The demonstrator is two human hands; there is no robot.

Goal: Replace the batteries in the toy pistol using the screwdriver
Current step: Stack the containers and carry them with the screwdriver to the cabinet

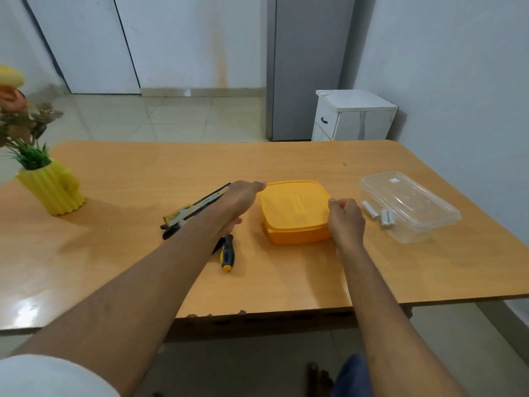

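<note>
Fingers of left hand (239, 200) lying straight against orange box (296, 212) at its 9 o'clock edge, right hand (346, 222) curling at its 3 o'clock corner, screwdriver (226, 252) pointing 12 o'clock beside left wrist, pistol (194, 209) angling toward 1 o'clock beneath it.
</note>
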